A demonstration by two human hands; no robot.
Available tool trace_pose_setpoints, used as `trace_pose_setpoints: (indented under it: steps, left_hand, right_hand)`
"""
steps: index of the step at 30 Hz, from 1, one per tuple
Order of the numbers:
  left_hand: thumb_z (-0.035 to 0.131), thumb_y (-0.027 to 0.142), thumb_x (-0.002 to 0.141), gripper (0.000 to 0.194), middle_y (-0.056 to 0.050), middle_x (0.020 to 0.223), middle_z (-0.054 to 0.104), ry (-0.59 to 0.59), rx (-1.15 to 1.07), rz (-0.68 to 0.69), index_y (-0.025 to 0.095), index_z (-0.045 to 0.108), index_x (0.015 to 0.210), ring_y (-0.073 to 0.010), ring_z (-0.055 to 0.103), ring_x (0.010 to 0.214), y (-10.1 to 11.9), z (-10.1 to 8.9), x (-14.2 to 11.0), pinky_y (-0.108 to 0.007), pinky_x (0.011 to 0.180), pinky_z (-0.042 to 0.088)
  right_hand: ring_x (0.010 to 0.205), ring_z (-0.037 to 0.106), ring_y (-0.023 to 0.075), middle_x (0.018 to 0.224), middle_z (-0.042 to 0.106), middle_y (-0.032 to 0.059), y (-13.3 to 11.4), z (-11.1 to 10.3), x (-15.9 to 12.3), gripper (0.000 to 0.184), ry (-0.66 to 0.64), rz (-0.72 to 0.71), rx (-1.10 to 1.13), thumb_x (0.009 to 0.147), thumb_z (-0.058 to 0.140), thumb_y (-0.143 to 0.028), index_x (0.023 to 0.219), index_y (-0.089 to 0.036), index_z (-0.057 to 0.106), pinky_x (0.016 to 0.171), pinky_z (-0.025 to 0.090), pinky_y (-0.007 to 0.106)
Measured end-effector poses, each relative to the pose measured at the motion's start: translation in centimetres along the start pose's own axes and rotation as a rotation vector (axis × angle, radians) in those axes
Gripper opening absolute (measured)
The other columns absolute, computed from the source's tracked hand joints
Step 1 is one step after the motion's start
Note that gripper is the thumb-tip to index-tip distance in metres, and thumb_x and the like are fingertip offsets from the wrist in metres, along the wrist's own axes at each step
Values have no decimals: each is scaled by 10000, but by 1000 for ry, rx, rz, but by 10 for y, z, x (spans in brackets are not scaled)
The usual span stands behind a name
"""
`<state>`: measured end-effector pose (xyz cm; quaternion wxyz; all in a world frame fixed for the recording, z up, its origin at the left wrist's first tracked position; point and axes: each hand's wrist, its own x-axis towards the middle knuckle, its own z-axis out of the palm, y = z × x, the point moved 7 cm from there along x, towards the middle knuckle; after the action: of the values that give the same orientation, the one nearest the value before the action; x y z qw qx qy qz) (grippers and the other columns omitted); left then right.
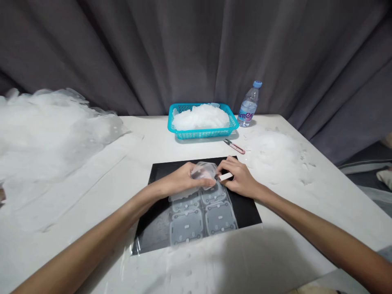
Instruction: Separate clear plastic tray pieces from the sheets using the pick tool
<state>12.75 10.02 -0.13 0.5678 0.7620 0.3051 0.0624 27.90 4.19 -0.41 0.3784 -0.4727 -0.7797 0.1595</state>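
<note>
My left hand (pixel 183 179) grips a translucent, rounded-square plastic piece (pixel 203 168), slightly blurred, raised over a black mat (pixel 248 212). Against the right edge of that piece is my right hand (pixel 238 176), its fingers curled round a small tool with a flat white handle (pixel 226 177). The tool's working end is hidden by the fingers. Under both hands lies a clear sheet of joined moulded plastic pieces (pixel 186 227), partly on the mat and running past its front edge onto the white table.
Behind the mat stands a turquoise basket (pixel 202 134) heaped with translucent pieces. Beside it are a water bottle (pixel 247 108) and thread snips (pixel 234 146). A large pile of plastic sheets (pixel 45 139) covers the table's left; whitish scraps (pixel 272 155) lie at right. A grey curtain (pixel 183 53) hangs behind.
</note>
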Motion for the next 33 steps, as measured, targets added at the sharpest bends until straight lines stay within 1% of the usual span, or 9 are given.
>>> trace_pose_setpoints:
  steps: [3, 8, 12, 16, 21, 24, 26, 28, 33]
  left_hand:
    - [785, 564, 834, 407, 18, 760, 609, -5, -3, -4, 166, 701, 846, -142, 531, 700, -3, -8, 1, -245, 663, 419]
    - [762, 593, 856, 434, 4, 806, 639, 20, 26, 9, 166, 702, 905, -156, 554, 726, -4, -13, 1, -248, 650, 425]
    - [758, 591, 866, 426, 10, 792, 625, 4, 34, 25, 172, 685, 894, -149, 547, 712, -2, -9, 1, -243, 633, 420]
    - [728, 565, 903, 387, -9, 852, 681, 16, 29, 74, 180, 709, 939, -170, 600, 776, 3, -11, 1, -261, 701, 466]
    - [812, 497, 843, 432, -47, 1105, 754, -13, 50, 66, 199, 731, 1144, -227, 668, 998, 1, -28, -7, -308, 885, 512]
    - [831, 486, 812, 422, -47, 1016, 754, -9, 79, 7, 179, 746, 1088, -213, 671, 908, -9, -40, -12, -288, 800, 513]
    - [844, 488, 791, 436, -42, 957, 747, 33, 80, -6, 169, 748, 1073, -193, 658, 826, -15, -47, -12, -266, 727, 498]
    - [850, 494, 782, 451, -36, 954, 740, 80, 87, 18, 166, 741, 1071, -187, 654, 818, -19, -49, -10, -255, 711, 492]
    - [818, 508, 810, 448, -31, 982, 729, 90, 12, 88, 163, 705, 1073, -192, 664, 843, -23, -43, -3, -267, 755, 508]
  right_hand:
    - [841, 525, 216, 845, 692, 22, -2, -3, 0, 130, 1, -19, 67, 872, 643, -98, 862, -228, 639, 746, 421, 338]
    - [843, 528, 211, 891, 690, 43, -5, -5, 1, 64, -22, -27, 197, 958, 617, -185, 932, -215, 667, 772, 435, 356]
    - [813, 512, 200, 787, 631, 20, -2, -5, 2, 194, -11, 22, 238, 1009, 602, -236, 817, -217, 624, 755, 419, 347]
    - [825, 530, 195, 808, 638, 20, -2, -4, 3, 200, 3, 31, 245, 1030, 596, -260, 835, -223, 623, 773, 428, 343]
    - [813, 573, 205, 791, 640, 24, 5, -9, 1, 216, 101, 94, 121, 1018, 587, -258, 804, -233, 580, 757, 445, 346]
    - [797, 580, 214, 795, 640, 23, 10, -12, -2, 177, 157, 163, -60, 965, 625, -219, 805, -237, 552, 734, 443, 350]
    - [812, 599, 216, 874, 643, 37, 9, -15, -4, 117, 212, 177, -143, 946, 668, -240, 890, -233, 565, 723, 463, 347]
    - [874, 626, 227, 969, 644, 60, 3, -14, -6, 149, 221, 113, -200, 951, 703, -290, 1013, -226, 583, 741, 500, 349]
    - [1104, 632, 285, 1170, 664, 124, -17, 3, -6, 306, 46, -151, -373, 1018, 674, -382, 1279, -229, 627, 871, 547, 394]
